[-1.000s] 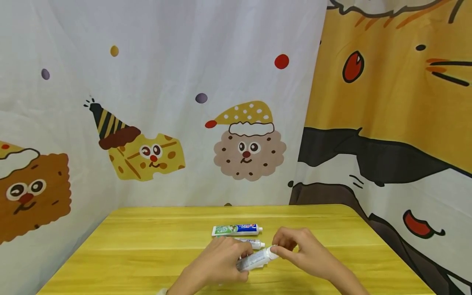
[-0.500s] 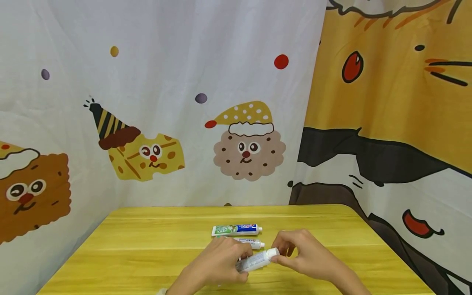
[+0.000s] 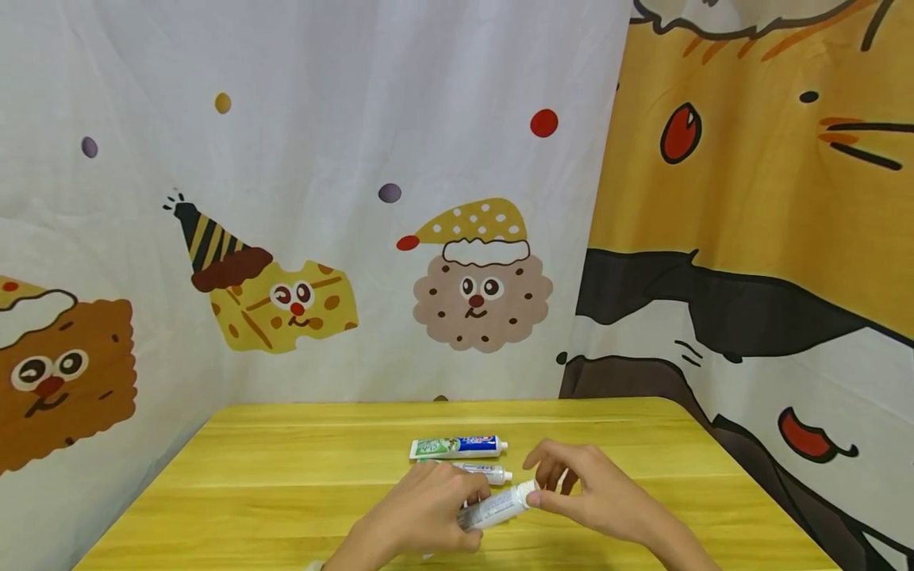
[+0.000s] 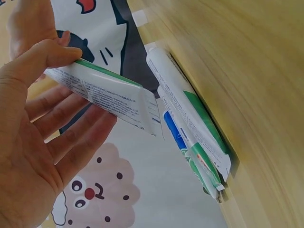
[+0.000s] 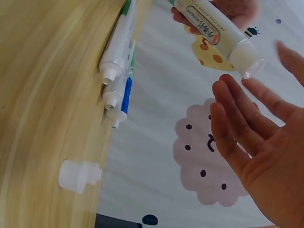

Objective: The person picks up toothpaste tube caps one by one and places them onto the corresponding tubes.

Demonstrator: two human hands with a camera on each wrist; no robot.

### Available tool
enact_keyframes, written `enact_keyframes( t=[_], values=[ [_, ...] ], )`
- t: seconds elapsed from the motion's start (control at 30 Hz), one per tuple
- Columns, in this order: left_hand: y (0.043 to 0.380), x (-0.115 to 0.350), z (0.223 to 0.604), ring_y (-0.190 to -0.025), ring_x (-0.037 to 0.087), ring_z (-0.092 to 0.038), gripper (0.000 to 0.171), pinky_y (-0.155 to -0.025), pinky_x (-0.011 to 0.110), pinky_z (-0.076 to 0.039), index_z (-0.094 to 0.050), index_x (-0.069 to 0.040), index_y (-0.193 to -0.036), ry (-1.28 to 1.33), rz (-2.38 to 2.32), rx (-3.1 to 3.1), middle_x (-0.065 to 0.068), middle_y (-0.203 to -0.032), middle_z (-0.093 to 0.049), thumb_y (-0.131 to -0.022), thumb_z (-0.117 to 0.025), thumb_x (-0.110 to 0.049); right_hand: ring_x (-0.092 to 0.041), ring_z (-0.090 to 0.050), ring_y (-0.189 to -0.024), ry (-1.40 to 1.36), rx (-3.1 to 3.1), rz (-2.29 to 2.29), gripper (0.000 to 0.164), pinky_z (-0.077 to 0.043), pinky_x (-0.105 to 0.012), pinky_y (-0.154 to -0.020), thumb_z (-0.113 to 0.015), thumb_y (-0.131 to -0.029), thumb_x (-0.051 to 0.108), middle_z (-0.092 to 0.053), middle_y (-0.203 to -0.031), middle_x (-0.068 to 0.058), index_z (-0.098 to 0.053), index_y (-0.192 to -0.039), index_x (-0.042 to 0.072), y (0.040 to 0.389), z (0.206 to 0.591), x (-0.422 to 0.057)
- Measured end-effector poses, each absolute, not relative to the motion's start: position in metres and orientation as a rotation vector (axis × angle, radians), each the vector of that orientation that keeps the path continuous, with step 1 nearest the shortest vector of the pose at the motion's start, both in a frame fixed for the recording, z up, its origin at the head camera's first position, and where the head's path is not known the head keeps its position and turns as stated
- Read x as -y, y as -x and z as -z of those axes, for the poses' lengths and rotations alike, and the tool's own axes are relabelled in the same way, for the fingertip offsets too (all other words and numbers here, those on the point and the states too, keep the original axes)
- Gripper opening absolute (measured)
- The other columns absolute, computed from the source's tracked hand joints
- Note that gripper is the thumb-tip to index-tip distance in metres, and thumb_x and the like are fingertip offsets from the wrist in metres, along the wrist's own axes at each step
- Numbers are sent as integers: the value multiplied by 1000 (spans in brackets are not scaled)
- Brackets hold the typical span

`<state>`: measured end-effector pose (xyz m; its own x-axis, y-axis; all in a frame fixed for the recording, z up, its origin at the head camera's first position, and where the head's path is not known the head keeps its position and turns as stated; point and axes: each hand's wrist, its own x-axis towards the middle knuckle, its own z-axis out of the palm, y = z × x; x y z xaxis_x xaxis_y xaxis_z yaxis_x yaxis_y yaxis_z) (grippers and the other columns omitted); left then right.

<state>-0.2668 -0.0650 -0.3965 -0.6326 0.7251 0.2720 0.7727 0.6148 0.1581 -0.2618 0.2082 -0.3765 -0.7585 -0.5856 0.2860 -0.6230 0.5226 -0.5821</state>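
Note:
My left hand point(image 3: 435, 503) grips a white toothpaste tube point(image 3: 493, 507), thumb on one side and fingers on the other. Its white cap point(image 5: 246, 58) points toward my right hand point(image 3: 589, 492). In the right wrist view the fingers of that hand are spread loosely around the cap, index fingertip right at its edge and thumb apart. Printed text and a green edge show on the tube's flat end point(image 4: 147, 111) in the left wrist view. Below, three toothpaste tubes lie side by side on the table: a green and blue one point(image 3: 457, 448), a white one point(image 3: 489, 473), and a nearer white-and-green one point(image 4: 185, 104).
Two small white caps point(image 5: 71, 175) stand on the wooden table point(image 3: 286, 444) beyond the lying tubes' capped ends; the right hand mostly hides them in the head view. A cartoon-print curtain point(image 3: 321, 119) hangs behind the table.
My right fingers have loosened and spread from the cap they were pinching. The tube's capped end has shifted slightly, while the left hand keeps its grip and the lying tubes stay put.

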Motion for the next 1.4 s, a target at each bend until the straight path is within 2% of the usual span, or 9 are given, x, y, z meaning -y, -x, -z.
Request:
enact_keyframes(
  t=[0.13, 0.3, 0.5, 0.6, 0.7, 0.87, 1.07, 1.23, 1.4],
  values=[
    [267, 65, 395, -56, -5, -41, 22, -52, 14, -36, -71, -26, -96, 1235, 421, 2679, -24, -75, -57, -78, -83, -30, 0, -63, -74, -1143, 2648, -1082, 20, -57, -25, -63, -77, -93, 35, -67, -85, 13, -65, -108, 27, 262, 376, -209],
    [267, 65, 393, -56, -5, -40, 22, -52, 15, -35, -71, -26, -96, 1226, 423, 2681, -23, -74, -56, -78, -83, -30, 2, -62, -69, -1192, 2648, -1092, 11, -57, -24, -62, -73, -96, 35, -67, -79, 16, -66, -99, 28, 263, 378, -210],
    [269, 65, 394, -55, -5, -38, 21, -52, 15, -33, -71, -25, -97, 1246, 417, 2663, -23, -74, -55, -79, -82, -30, 2, -62, -69, -1146, 2701, -1052, 13, -56, -24, -63, -68, -99, 38, -68, -79, 16, -68, -93, 27, 264, 378, -211],
    [269, 64, 394, -55, -5, -38, 21, -52, 14, -33, -70, -26, -96, 1255, 413, 2653, -23, -74, -55, -79, -82, -30, 2, -62, -75, -1078, 2722, -1024, 14, -56, -24, -67, -65, -100, 42, -69, -85, 16, -70, -95, 29, 264, 376, -210],
    [269, 64, 394, -56, -5, -38, 22, -52, 14, -34, -70, -26, -97, 1253, 404, 2663, -24, -74, -55, -79, -82, -31, 0, -64, -80, -1061, 2689, -1031, 14, -57, -25, -70, -69, -97, 42, -70, -93, 15, -70, -103, 29, 263, 376, -209],
    [269, 65, 393, -57, -5, -41, 23, -54, 15, -36, -71, -25, -98, 1244, 412, 2697, -23, -77, -59, -80, -83, -32, -2, -66, -82, -1168, 2567, -1034, 25, -59, -26, -72, -80, -90, 33, -71, -101, 13, -67, -109, 25, 261, 377, -209],
    [268, 66, 392, -58, -5, -43, 22, -54, 15, -37, -71, -26, -98, 1237, 413, 2700, -23, -78, -60, -80, -83, -31, -5, -67, -83, -1240, 2529, -1036, 29, -59, -26, -71, -83, -87, 22, -72, -105, 12, -68, -113, 22, 261, 377, -209],
    [266, 65, 390, -57, -4, -43, 22, -53, 15, -37, -72, -26, -98, 1216, 403, 2721, -23, -78, -62, -80, -83, -31, -1, -64, -82, -1259, 2511, -1014, 27, -58, -26, -69, -82, -88, 19, -72, -103, 13, -69, -110, 28, 262, 378, -207],
    [265, 65, 389, -56, -4, -42, 22, -53, 16, -36, -72, -26, -99, 1212, 397, 2734, -23, -77, -61, -80, -82, -31, 3, -62, -79, -1232, 2504, -952, 15, -57, -25, -67, -78, -93, 29, -70, -98, 17, -69, -105, 31, 261, 380, -207]
  ],
)
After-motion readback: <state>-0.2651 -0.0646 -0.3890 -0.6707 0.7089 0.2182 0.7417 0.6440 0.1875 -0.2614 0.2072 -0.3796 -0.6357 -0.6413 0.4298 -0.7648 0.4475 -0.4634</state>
